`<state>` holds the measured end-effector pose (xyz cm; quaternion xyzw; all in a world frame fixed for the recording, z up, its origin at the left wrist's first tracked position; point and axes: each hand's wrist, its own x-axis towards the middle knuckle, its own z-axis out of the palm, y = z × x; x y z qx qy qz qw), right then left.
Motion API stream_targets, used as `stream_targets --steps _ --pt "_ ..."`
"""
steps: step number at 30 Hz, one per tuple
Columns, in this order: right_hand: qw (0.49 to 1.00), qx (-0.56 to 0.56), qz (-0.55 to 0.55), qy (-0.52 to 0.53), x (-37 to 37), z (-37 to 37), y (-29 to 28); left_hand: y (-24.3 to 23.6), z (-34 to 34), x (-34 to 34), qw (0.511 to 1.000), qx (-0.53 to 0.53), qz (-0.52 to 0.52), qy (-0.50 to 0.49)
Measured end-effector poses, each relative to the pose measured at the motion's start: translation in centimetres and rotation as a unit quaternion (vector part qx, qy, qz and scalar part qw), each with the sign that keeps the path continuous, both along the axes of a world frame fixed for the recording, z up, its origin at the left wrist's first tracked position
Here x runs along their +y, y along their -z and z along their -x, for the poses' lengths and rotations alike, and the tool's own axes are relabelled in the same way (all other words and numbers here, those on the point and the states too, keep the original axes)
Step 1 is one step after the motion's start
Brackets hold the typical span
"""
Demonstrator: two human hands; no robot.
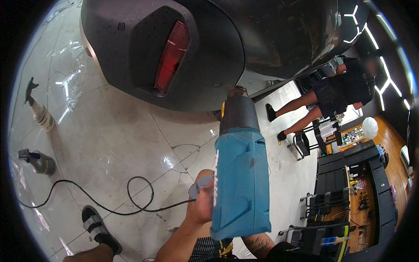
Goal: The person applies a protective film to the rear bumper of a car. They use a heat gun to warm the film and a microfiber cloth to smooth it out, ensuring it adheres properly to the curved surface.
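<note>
A teal heat gun (242,183) looms closest, the left hand (204,203) wrapped around it, apparently to aim its nozzle (238,91) toward the dark car bumper (214,52); the right hand is hidden, its grip impossible to tell.

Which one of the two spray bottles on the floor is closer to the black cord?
The dark grey bottle; the white bottle stands clearly farther from the cord.

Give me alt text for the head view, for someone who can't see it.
The left hand grips a teal heat gun, its nozzle pointed toward a dark car bumper with a red lamp. Two spray bottles and a looping black cord are on the tiled floor at left; another person stands at right.
</note>
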<state>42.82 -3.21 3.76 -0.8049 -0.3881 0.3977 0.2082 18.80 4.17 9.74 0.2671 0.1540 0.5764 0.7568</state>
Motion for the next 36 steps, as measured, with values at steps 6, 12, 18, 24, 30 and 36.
stream_targets --steps 6,12,18,24,30,36 --pt "0.996 0.006 -0.044 -0.073 8.4 0.1 -1.0 1.3 -0.7 1.2 0.997 0.056 -0.011 -0.045" --pt "0.948 0.115 -0.281 -0.091 17.0 4.2 -12.3 1.7 3.1 3.6 0.899 0.363 -0.186 -0.163" --pt "0.858 -0.157 -0.475 -0.112 22.6 10.6 -20.9 8.9 5.4 4.3 0.797 0.578 -0.064 -0.164" --pt "0.734 -0.160 -0.635 -0.179 26.4 13.5 -19.8 17.1 11.4 3.0 0.757 0.605 0.051 -0.244" --pt "0.752 -0.094 -0.629 -0.174 26.8 14.0 -18.3 20.8 16.6 0.5 0.722 0.605 0.132 -0.307" --pt "0.732 -0.110 -0.647 -0.181 27.3 14.7 -18.0 23.0 17.4 -0.6 0.703 0.599 0.133 -0.359"
